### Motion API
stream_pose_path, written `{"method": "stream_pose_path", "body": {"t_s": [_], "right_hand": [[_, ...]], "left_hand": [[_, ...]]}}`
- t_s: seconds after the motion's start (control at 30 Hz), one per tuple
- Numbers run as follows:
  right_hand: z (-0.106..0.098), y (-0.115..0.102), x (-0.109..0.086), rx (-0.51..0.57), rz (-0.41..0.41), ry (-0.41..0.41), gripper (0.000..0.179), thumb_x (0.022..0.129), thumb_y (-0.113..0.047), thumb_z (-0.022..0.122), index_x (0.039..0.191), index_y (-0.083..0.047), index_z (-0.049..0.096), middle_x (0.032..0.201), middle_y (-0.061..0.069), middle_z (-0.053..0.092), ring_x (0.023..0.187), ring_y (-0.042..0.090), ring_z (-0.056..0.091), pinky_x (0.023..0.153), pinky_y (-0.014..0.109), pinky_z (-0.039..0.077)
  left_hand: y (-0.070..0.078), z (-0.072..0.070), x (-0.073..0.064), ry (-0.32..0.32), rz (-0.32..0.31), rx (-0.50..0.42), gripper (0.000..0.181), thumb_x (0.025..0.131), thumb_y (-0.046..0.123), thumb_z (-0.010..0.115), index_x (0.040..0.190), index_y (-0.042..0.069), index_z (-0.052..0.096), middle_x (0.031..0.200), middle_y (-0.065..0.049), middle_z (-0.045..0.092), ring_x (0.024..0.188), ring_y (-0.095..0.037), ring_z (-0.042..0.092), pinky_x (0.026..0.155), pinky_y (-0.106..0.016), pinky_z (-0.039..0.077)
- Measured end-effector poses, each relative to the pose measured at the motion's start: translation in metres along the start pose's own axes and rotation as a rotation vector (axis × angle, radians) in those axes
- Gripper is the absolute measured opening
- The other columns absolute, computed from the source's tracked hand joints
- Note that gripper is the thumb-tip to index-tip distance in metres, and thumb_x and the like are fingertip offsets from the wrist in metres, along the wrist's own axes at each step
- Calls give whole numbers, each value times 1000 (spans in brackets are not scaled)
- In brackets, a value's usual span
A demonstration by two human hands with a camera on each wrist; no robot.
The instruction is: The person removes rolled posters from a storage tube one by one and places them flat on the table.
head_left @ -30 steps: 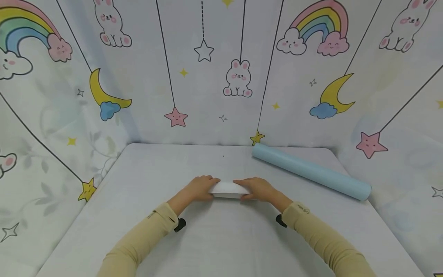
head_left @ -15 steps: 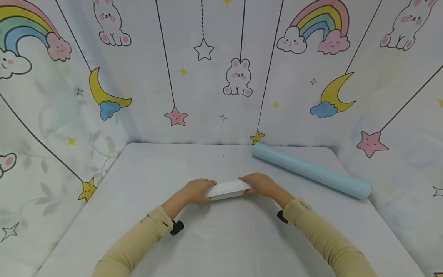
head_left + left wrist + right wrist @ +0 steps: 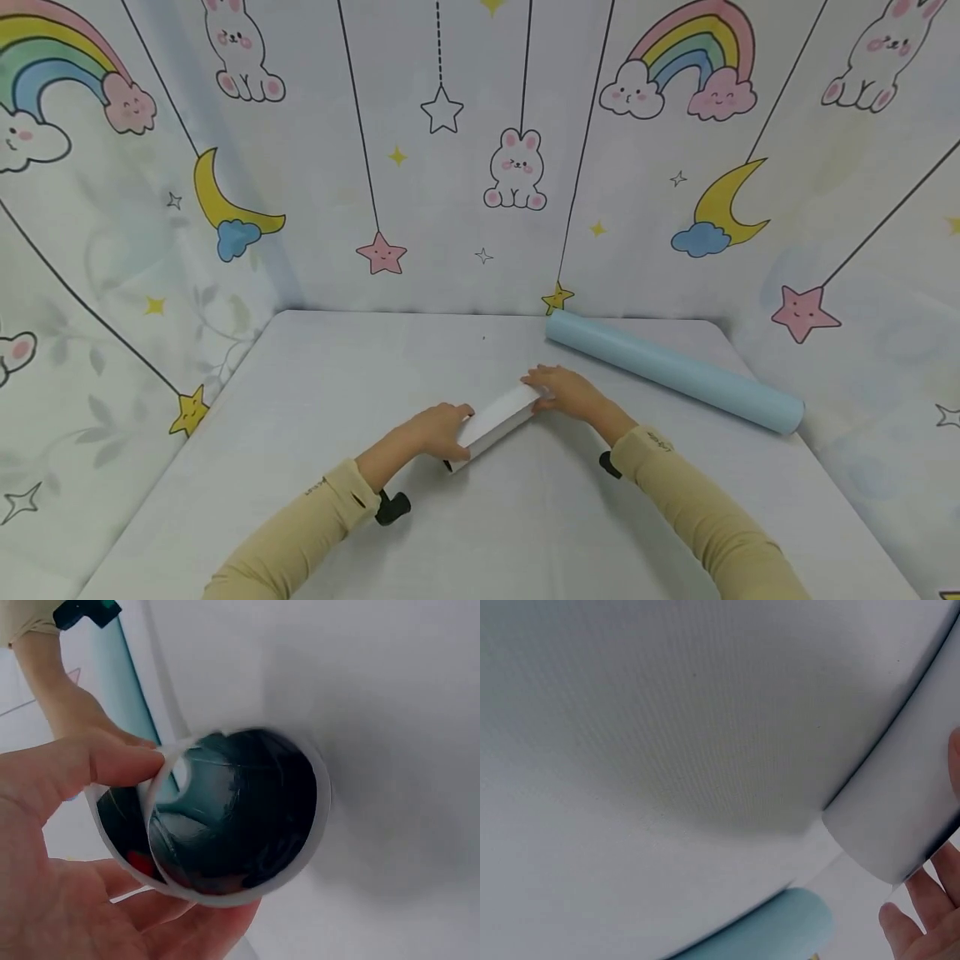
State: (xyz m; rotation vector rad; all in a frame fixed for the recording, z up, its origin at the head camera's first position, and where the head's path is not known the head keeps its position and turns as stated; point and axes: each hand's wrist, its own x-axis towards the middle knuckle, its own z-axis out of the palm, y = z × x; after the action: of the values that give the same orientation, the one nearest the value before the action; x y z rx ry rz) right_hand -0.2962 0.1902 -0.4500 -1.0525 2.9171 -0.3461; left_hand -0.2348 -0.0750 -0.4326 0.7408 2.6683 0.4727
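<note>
A short white roll [image 3: 497, 423], which looks like a rolled-up sheet, lies slantwise at the middle of the table between both hands. Its inside [image 3: 240, 814] is dark and glossy with overlapping layers and a bit of red, as the left wrist view shows. My left hand [image 3: 441, 432] grips the near left end, thumb on one side and fingers round the other. At the far right end my right hand [image 3: 572, 394] holds the roll with thumb and fingers. In the right wrist view only some fingers [image 3: 930, 889] show behind the white outer surface.
A long light blue roll [image 3: 675, 371] lies diagonally at the back right of the white-covered table [image 3: 360, 358]. Behind the table hangs a white cloth [image 3: 465, 192] printed with rabbits, stars and rainbows. A black wrist camera [image 3: 393, 507] sits under the left cuff.
The white roll has turned from lying crosswise to a diagonal. Its left end came nearer with my left hand, while its right end went farther back with my right hand.
</note>
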Motion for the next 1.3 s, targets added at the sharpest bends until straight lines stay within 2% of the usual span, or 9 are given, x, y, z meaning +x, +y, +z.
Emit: {"method": "stream_pose_path", "body": {"t_s": [0.2, 0.4, 0.67, 0.83, 0.93, 1.1, 1.3], "right_hand": [[0, -1, 2, 10, -26, 45, 52, 80, -21, 69, 127, -6, 54, 135, 17, 45, 128, 34, 36, 101, 50, 28], [2, -6, 4, -2, -42, 76, 50, 81, -15, 68, 128, -6, 53, 135, 19, 43, 127, 34, 36, 100, 50, 30], [7, -6, 6, -42, -54, 130, 51, 82, -12, 67, 130, -8, 51, 135, 18, 44, 124, 33, 41, 95, 43, 39], [8, -6, 7, -36, -55, 154, 53, 81, -11, 68, 131, -6, 51, 134, 18, 45, 121, 32, 45, 93, 41, 41], [7, -6, 7, -24, -42, 145, 53, 82, -11, 67, 131, -6, 50, 134, 18, 45, 122, 32, 44, 94, 42, 40], [6, -5, 8, -9, -32, 135, 53, 82, -9, 67, 132, -6, 49, 133, 19, 46, 122, 32, 44, 94, 43, 40], [8, -5, 8, -5, -46, 147, 51, 83, -8, 66, 132, -8, 49, 131, 15, 49, 120, 30, 46, 94, 41, 40]], "left_hand": [[6, 4, -4, -38, 7, -126, 77, 71, 23, 70, 137, 2, 37, 108, -12, 58, 85, -17, 54, 72, -35, 46], [16, 12, -5, -25, -10, -188, 87, 70, 25, 69, 141, 0, 27, 110, -15, 57, 87, -19, 54, 74, -37, 45], [38, 29, -1, 26, -20, -283, 98, 69, 27, 70, 143, -6, 15, 103, -18, 59, 79, -18, 56, 61, -31, 48], [51, 35, 1, 40, -67, -399, 105, 67, 24, 73, 143, -7, 6, 93, -20, 57, 61, -16, 58, 49, -30, 49], [57, 38, 3, 42, -90, -454, 108, 67, 23, 73, 143, -8, 3, 92, -21, 54, 53, -17, 57, 48, -33, 50], [63, 43, 7, 47, -113, -529, 111, 67, 24, 75, 143, -8, -1, 97, -23, 51, 54, -18, 57, 48, -34, 51], [66, 47, 10, 61, -120, -550, 114, 67, 25, 75, 143, -7, -4, 92, -19, 52, 53, -18, 57, 46, -34, 51]]}}
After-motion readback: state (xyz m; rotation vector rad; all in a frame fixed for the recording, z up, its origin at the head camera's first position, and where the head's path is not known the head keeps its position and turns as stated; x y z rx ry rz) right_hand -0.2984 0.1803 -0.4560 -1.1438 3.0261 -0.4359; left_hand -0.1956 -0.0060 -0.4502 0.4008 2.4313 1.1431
